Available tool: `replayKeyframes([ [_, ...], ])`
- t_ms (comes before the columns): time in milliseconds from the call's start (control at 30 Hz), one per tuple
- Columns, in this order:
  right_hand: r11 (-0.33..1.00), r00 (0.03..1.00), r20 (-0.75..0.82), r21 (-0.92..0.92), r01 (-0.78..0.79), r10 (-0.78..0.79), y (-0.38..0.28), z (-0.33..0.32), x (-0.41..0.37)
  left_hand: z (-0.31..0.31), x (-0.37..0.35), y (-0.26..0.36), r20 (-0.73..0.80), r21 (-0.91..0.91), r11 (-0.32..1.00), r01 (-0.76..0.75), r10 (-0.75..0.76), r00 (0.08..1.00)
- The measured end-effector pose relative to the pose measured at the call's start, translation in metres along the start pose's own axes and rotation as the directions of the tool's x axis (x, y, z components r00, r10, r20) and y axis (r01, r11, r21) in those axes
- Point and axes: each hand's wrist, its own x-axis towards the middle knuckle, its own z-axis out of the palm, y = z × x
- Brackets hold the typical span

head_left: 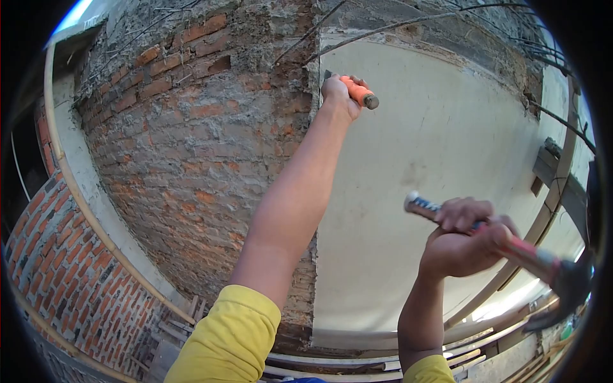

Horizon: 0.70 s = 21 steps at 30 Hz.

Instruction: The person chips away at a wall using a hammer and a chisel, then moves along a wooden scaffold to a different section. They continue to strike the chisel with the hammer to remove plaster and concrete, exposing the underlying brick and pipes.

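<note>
My left hand [338,99] reaches high and is wrapped round a chisel [355,90] with an orange grip. The grip's dark butt end faces back and down toward me. Its dark blade points to the seam between the brick wall [191,140] and the smooth pale panel [408,134]; whether the tip touches is hidden. Lower on the right, my right hand [463,246] is closed round the handle of a claw hammer [533,255]. The hammer's dark head is at the far right, away from the chisel and slightly blurred.
Thin bent bars [389,27] stick out across the top of the wall. A wooden post [552,198] stands on the right. Bamboo poles [357,376] lie below. Another brick wall [76,274] and a long curved-looking pole [105,236] are on the left.
</note>
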Motion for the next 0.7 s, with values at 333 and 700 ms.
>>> replayKeyframes([
  [333,0.675,0.703,0.276,-0.63,-0.383,0.656,0.096,0.018,-0.052,0.01,0.007,0.017,-0.076,-0.131,0.99,0.046,-0.056,0.996],
  [700,0.981,0.973,-0.126,-0.001,0.195,-0.193,0.078,0.036,-0.029,0.014,0.011,0.017,-0.089,-0.123,0.992,0.026,-0.037,0.995],
])
